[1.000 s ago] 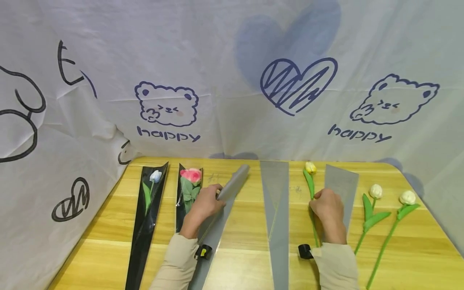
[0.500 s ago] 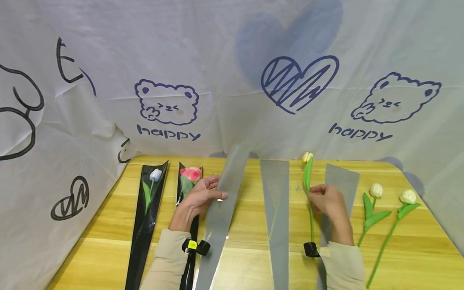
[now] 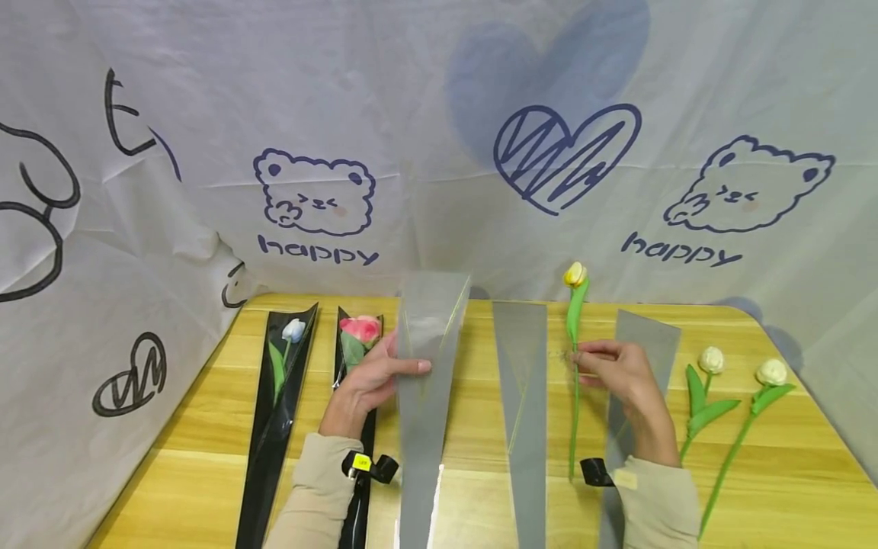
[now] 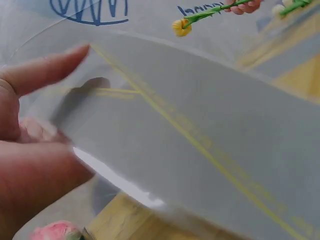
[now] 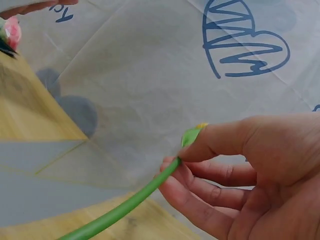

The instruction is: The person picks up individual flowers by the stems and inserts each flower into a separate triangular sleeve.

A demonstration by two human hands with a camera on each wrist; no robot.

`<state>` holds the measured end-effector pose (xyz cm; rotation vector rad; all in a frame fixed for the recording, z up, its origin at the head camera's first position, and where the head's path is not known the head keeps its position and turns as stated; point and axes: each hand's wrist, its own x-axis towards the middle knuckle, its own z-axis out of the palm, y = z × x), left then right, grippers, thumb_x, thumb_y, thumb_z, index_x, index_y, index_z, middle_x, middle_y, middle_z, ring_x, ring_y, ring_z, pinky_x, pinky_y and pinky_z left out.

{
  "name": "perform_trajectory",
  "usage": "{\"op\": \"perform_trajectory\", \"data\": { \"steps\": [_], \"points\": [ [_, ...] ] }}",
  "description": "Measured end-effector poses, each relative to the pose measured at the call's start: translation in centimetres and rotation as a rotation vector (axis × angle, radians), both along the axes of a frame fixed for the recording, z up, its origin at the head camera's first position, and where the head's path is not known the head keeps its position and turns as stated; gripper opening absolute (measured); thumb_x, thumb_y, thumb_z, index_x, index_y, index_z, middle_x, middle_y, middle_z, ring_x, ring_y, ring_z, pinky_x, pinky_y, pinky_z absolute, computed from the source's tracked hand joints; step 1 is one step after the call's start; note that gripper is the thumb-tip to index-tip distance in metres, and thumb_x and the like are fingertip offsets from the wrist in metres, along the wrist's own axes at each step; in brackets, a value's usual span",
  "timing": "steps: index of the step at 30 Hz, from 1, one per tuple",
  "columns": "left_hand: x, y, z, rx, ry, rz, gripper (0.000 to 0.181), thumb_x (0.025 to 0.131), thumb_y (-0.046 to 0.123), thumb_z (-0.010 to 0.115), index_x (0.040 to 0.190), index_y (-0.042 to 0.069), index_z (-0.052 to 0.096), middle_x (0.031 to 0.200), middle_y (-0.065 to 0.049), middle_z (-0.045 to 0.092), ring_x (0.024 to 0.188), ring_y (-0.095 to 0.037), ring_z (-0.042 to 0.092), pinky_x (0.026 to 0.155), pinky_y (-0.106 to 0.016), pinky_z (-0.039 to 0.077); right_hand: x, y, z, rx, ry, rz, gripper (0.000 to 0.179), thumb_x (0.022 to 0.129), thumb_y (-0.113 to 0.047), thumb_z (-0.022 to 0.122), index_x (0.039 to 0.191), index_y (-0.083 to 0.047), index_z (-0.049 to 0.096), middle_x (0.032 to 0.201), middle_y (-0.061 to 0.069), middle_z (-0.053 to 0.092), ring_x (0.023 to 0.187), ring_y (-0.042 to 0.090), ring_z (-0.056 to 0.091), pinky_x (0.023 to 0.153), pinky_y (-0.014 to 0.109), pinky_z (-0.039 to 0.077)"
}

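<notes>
My left hand (image 3: 370, 381) holds a grey, partly clear flower sleeve (image 3: 427, 412) upright by its upper part, thumb across the front and fingers behind. In the left wrist view, yellow lines cross the sleeve (image 4: 235, 125), and its mouth looks spread near the thumb. My right hand (image 3: 620, 374) pinches the green stem of a yellow artificial tulip (image 3: 578, 309) between thumb and fingertips. The tulip stands upright, bloom at the top, apart from the sleeve. Up close in the right wrist view, the stem (image 5: 120, 210) runs down to the left and the bloom is mostly hidden.
Left on the wooden table (image 3: 199, 488) lie a blue-white tulip in a black sleeve (image 3: 264, 473) and a pink rose (image 3: 360, 329) in another. Grey sleeves lie mid-table (image 3: 528, 366) and under my right forearm (image 3: 648, 347). Two white tulips (image 3: 771, 374) lie at right.
My left hand has raised the grey sleeve off the table and turned it upright, its front now facing me. My right hand has lifted the yellow tulip and shifted it slightly left.
</notes>
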<state>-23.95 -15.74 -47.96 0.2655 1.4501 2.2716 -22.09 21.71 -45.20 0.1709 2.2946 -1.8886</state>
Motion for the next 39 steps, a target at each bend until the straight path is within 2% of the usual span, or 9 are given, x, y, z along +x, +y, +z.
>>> {"op": "perform_trajectory", "data": {
  "steps": [5, 8, 14, 17, 22, 29, 32, 36, 39],
  "points": [
    [0.3, -0.1, 0.5, 0.051, -0.031, 0.016, 0.021, 0.106, 0.013, 0.057, 0.126, 0.016, 0.055, 0.106, 0.002, 0.067, 0.095, -0.013, 0.064, 0.084, -0.029, 0.053, 0.1, 0.1, 0.4, -0.052, 0.04, 0.007, 0.043, 0.1, -0.006, 0.064, 0.133, 0.018, 0.051, 0.098, 0.001, 0.072, 0.086, 0.009, 0.07, 0.08, 0.032, 0.06],
    [0.4, 0.1, 0.9, -0.004, -0.034, 0.047, 0.024, 0.109, 0.019, 0.051, 0.133, 0.015, 0.052, 0.109, 0.002, 0.066, 0.095, -0.012, 0.063, 0.084, -0.028, 0.052, 0.1, 0.1, 0.6, -0.061, 0.071, 0.003, 0.043, 0.101, -0.006, 0.064, 0.133, 0.018, 0.05, 0.101, 0.004, 0.072, 0.086, 0.01, 0.071, 0.08, 0.031, 0.06],
    [0.4, 0.5, 1.3, -0.161, 0.013, 0.034, 0.059, 0.105, 0.003, 0.047, 0.16, 0.014, 0.029, 0.122, -0.002, 0.06, 0.105, -0.016, 0.063, 0.089, -0.032, 0.054, 0.0, -0.2, 0.8, -0.059, 0.105, -0.003, 0.036, 0.101, -0.005, 0.062, 0.128, 0.017, 0.053, 0.103, 0.008, 0.072, 0.086, 0.006, 0.07, 0.079, 0.029, 0.06],
    [0.4, 0.7, 1.2, -0.176, 0.016, 0.018, 0.054, 0.107, 0.007, 0.046, 0.159, 0.013, 0.031, 0.121, -0.001, 0.062, 0.106, -0.016, 0.063, 0.091, -0.034, 0.053, 0.0, -0.4, 0.8, -0.062, 0.123, -0.007, 0.034, 0.101, -0.004, 0.063, 0.126, 0.017, 0.055, 0.1, 0.003, 0.072, 0.086, 0.006, 0.07, 0.079, 0.029, 0.06],
    [0.4, 1.1, 0.9, -0.19, 0.026, 0.04, 0.036, 0.11, 0.018, 0.048, 0.144, 0.007, 0.048, 0.118, -0.001, 0.065, 0.108, -0.016, 0.064, 0.094, -0.034, 0.052, 0.1, -0.9, 1.1, -0.104, 0.192, -0.034, 0.035, 0.1, -0.008, 0.066, 0.125, 0.015, 0.055, 0.1, -0.003, 0.07, 0.092, 0.009, 0.07, 0.082, 0.031, 0.059],
    [0.4, 1.9, 0.8, -0.235, 0.078, 0.06, 0.027, 0.107, 0.008, 0.051, 0.131, -0.003, 0.055, 0.107, -0.001, 0.068, 0.097, -0.014, 0.065, 0.086, -0.031, 0.055, 0.2, -2.0, 2.0, -0.308, 0.348, -0.149, 0.023, 0.099, -0.008, 0.069, 0.115, 0.006, 0.061, 0.102, 0.004, 0.068, 0.092, 0.017, 0.071, 0.078, 0.03, 0.06],
    [0.4, 2.3, 0.8, -0.281, 0.148, 0.076, 0.026, 0.104, 0.003, 0.056, 0.126, -0.011, 0.059, 0.103, -0.004, 0.073, 0.089, -0.011, 0.067, 0.078, -0.027, 0.056, 0.3, -2.6, 2.5, -0.415, 0.429, -0.222, 0.02, 0.098, -0.004, 0.068, 0.114, 0.007, 0.062, 0.101, 0.009, 0.069, 0.09, 0.02, 0.071, 0.076, 0.03, 0.06],
    [0.4, 2.9, 0.7, -0.361, 0.228, 0.114, 0.03, 0.097, -0.003, 0.064, 0.124, -0.017, 0.062, 0.103, -0.016, 0.075, 0.083, -0.011, 0.069, 0.073, -0.026, 0.056, 0.4, -3.2, 3.0, -0.526, 0.513, -0.324, 0.017, 0.098, -0.002, 0.067, 0.112, 0.008, 0.063, 0.1, 0.016, 0.069, 0.091, 0.025, 0.07, 0.075, 0.031, 0.061],
    [0.6, 3.3, 0.7, -0.42, 0.242, 0.142, 0.032, 0.093, -0.006, 0.07, 0.122, -0.016, 0.064, 0.103, -0.022, 0.075, 0.082, -0.012, 0.071, 0.072, -0.027, 0.058, 0.5, -3.5, 3.3, -0.612, 0.564, -0.4, 0.016, 0.097, 0.0, 0.068, 0.11, 0.008, 0.064, 0.098, 0.018, 0.068, 0.09, 0.025, 0.069, 0.075, 0.032, 0.061]
  ]
}}
